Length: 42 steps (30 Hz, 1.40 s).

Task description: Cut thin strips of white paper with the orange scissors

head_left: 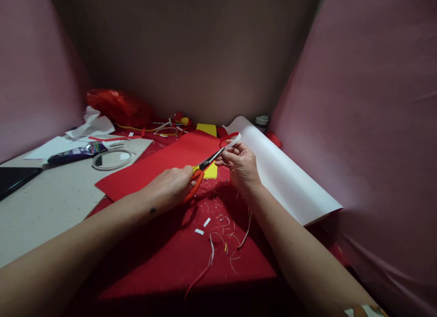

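Left hand (172, 186) is wrapped around the orange handles of the scissors (201, 173), blades pointing up at a thin red-and-white paper strip (232, 139) that the right hand (241, 164) pinches between its fingertips, just above the red corrugated sheet (164, 164). Snipped slivers (221, 230) litter the red cloth (164, 258) below, a white paper roll (290, 180) lies just right of the hands, and a glue tube (77, 153) and ring (111, 160) sit well off to the left.
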Each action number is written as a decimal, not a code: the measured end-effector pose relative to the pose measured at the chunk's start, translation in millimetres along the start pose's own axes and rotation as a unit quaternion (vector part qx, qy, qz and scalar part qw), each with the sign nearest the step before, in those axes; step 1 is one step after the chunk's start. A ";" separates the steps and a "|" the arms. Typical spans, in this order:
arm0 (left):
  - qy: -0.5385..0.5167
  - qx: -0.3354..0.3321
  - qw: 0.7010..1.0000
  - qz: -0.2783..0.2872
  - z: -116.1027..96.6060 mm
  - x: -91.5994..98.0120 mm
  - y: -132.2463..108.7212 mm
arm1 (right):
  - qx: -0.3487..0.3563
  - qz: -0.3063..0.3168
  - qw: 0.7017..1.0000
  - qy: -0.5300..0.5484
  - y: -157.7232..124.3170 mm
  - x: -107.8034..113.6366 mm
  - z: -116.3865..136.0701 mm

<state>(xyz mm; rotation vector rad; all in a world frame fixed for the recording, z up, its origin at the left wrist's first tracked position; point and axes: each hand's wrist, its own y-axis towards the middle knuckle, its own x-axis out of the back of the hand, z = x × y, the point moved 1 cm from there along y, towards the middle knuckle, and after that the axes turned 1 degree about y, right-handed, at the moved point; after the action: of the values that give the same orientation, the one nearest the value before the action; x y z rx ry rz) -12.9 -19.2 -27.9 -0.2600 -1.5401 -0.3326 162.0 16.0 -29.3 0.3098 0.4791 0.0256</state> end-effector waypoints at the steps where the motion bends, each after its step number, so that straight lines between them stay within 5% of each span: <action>1: -0.001 0.001 1.000 0.000 -0.5 1.0 -0.5 | -0.003 -0.001 1.000 -0.001 0.4 0.6 0.3; 10: -0.028 0.003 1.000 0.009 -7.6 10.2 -3.6 | 0.021 -0.024 0.999 0.002 6.4 7.7 7.6; 20: -0.052 0.025 0.998 0.002 3.0 -7.3 0.5 | 0.023 0.001 1.000 -0.018 3.6 3.2 2.2; 34: -0.006 0.015 1.000 -0.009 2.7 -2.6 1.3 | 0.007 -0.005 1.000 -0.019 2.1 2.0 4.0; 42: -0.076 0.035 0.996 0.004 5.4 -8.3 1.2 | -0.003 0.013 1.000 -0.011 1.8 1.9 0.6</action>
<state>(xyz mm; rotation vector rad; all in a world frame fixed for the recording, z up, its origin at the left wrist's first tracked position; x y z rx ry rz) -17.5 -15.7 -36.0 -0.2399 -1.6979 -0.2561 164.0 17.8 -29.1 0.3100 0.4535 0.0484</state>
